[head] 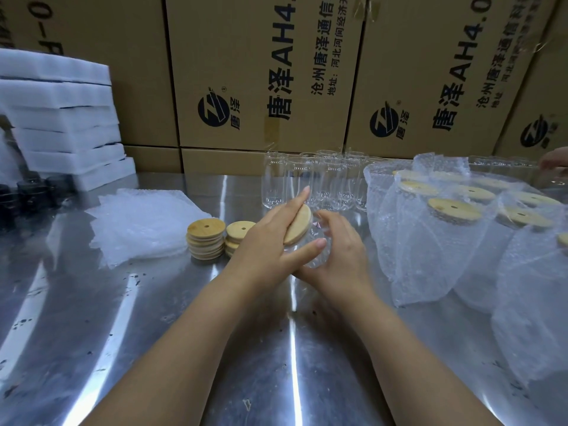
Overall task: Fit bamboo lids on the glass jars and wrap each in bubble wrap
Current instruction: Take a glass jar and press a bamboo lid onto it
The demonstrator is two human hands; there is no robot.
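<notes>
While I look down through the head camera, a brushed steel table (153,333) spreads out under my forearms, scuffed, speckled and streaked with bright reflections. Tall brown cardboard boxes (261,72) printed with black lettering wall off the back edge. At the far left, thick white foam slabs (61,118) sit in a leaning stack, with some small dark objects (30,192) in front of them that I cannot make out.

A loose pile of bubble wrap sheets (144,222), cloudy and dimpled, lies flat to my left. Just beside it stand two short lid stacks (206,241), pale round bamboo discs, each with a small hole in the top one. Behind my hands, empty jars (307,182) cluster upright, clear and straight-sided. To my right, wrapped jars (445,241) stand close together in milky wrap, their lids showing on top. Another person's hand (553,161) reaches in at the far right edge.

My right hand (341,256) curls round the glass jar (316,230), holding it tilted above the table. My left hand (273,238) lies flat, fingers straight, pressing the bamboo lid (299,224) against the jar's mouth.
</notes>
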